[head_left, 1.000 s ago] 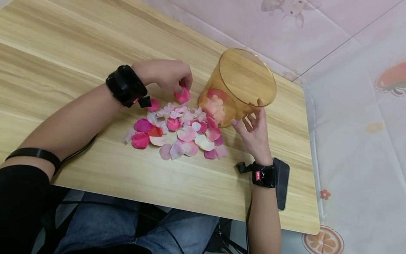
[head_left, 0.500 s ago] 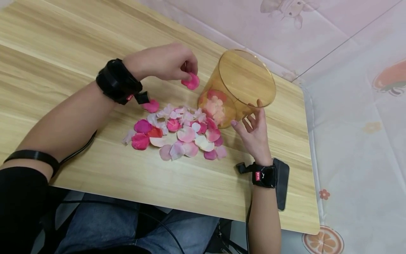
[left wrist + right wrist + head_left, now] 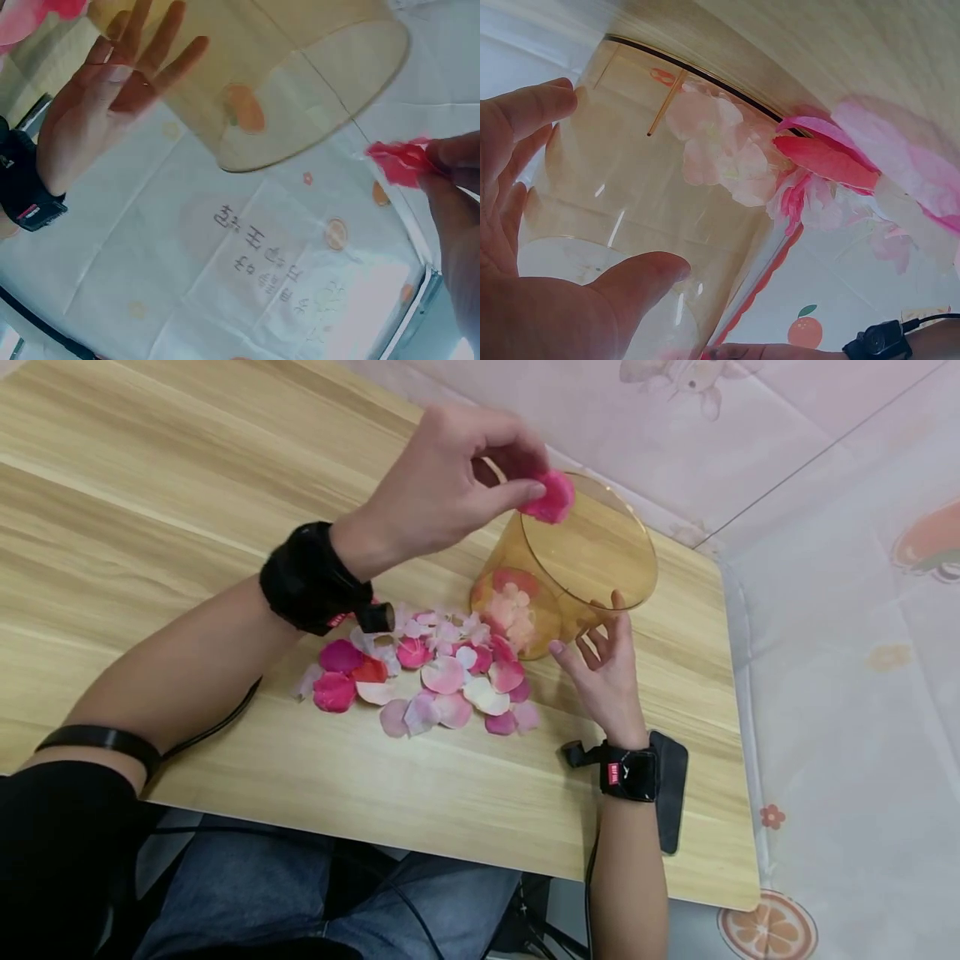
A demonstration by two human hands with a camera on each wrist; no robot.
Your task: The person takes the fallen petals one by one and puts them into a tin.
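My left hand (image 3: 528,485) is raised over the near rim of a clear amber cylinder container (image 3: 592,552) and pinches a bright pink petal (image 3: 551,497) between thumb and fingers. The left wrist view shows that petal (image 3: 401,161) beside the container (image 3: 300,67). My right hand (image 3: 600,652) stands open with straight fingers against the container's near side, seen also from the left wrist (image 3: 112,82). Pale and pink petals (image 3: 727,150) lie inside on the container's bottom. A pile of loose petals (image 3: 435,672) is spread on the wooden table (image 3: 150,485) left of the container.
The table's right edge (image 3: 738,735) runs close to the container, with pink patterned sheeting (image 3: 840,693) beyond it. A black cable (image 3: 217,718) trails from my left arm over the near table edge. My knees in jeans (image 3: 247,893) are below.
My left hand has lifted the pink petal from beside the pile up and to the right, to the container's rim. The right hand has stayed against the container.
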